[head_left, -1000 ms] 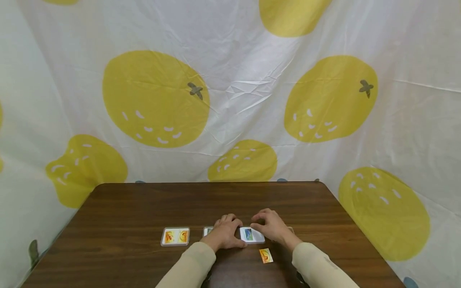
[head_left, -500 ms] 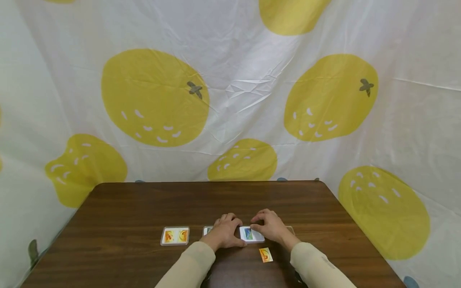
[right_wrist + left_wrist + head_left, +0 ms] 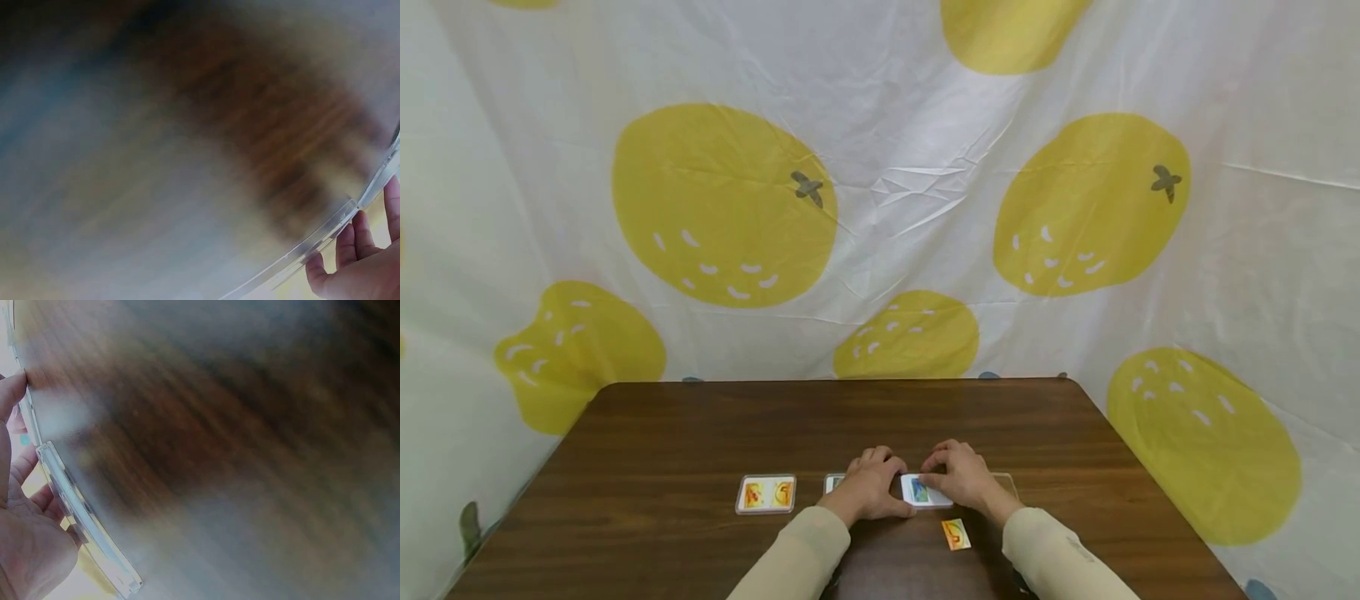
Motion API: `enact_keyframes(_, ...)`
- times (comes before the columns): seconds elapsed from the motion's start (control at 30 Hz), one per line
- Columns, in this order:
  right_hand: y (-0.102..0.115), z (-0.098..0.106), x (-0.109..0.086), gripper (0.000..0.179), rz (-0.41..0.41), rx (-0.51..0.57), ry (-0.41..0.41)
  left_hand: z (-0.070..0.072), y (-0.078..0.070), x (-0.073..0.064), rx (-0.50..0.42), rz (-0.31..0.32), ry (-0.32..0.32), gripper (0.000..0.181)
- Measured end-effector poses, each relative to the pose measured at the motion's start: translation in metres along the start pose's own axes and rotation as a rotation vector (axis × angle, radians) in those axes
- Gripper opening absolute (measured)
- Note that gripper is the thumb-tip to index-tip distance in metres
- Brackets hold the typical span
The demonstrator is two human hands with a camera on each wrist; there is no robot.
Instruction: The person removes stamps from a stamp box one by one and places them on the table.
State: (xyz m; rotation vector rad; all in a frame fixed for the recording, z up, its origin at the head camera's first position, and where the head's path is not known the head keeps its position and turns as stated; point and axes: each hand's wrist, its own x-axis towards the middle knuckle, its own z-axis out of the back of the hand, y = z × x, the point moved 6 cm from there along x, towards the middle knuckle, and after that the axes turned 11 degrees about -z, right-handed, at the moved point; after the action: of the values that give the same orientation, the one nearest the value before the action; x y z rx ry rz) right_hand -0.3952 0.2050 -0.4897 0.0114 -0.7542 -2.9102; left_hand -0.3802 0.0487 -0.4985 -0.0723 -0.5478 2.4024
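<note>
In the head view, a clear case with a white inside and a small blue-green picture lies flat on the table. At its left end my left hand holds it, thumb at the near corner and index finger at the far one. Curled over its right half, my right hand has the thumb on the white surface; whether it pinches anything is hidden. A small orange-yellow picture card lies just in front. Beneath my left palm another clear case shows in the left wrist view.
Farther left lies a clear case with two orange pictures. Part of another clear case shows behind my right wrist. The brown wooden table ends at a fruit-patterned cloth.
My right thumb has shifted slightly left over the white surface. The left hand and the loose orange card stay where they were on the table.
</note>
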Motion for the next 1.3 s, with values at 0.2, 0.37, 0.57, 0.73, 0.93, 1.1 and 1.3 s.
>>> enact_keyframes(0.2, 0.0012, 0.0002, -0.0015, 0.007, 0.012, -0.006, -0.021, -0.0011, 0.0007, 0.0001, 0.006, -0.003, -0.004, 0.06)
enact_keyframes(0.37, 0.0029, 0.001, -0.0023, 0.006, 0.014, 0.003, -0.035, 0.0003, 0.0002, -0.0004, -0.001, -0.005, -0.009, 0.06)
enact_keyframes(0.57, 0.0038, 0.0018, -0.003, 0.006, 0.014, 0.002, -0.034, 0.0022, -0.0008, -0.0004, -0.005, -0.006, -0.012, 0.059)
enact_keyframes(0.73, 0.0043, 0.0025, -0.0032, 0.005, 0.005, 0.006, -0.029, 0.0018, -0.0006, -0.0005, -0.002, -0.01, -0.016, 0.058)
enact_keyframes(0.93, 0.0033, 0.0031, -0.0028, 0.005, -0.024, -0.02, -0.032, 0.0002, 0.0002, -0.0002, -0.007, -0.01, -0.011, 0.056)
enact_keyframes(1.1, 0.0047, 0.0053, -0.0037, 0.004, -0.033, -0.031, -0.038, 0.0006, 0.0006, -0.0004, -0.028, 0.005, -0.004, 0.057)
enact_keyframes(1.3, 0.004, 0.0081, -0.0042, 0.007, -0.066, -0.059, -0.055, 0.0022, -0.0004, -0.0015, -0.035, 0.013, 0.002, 0.056)
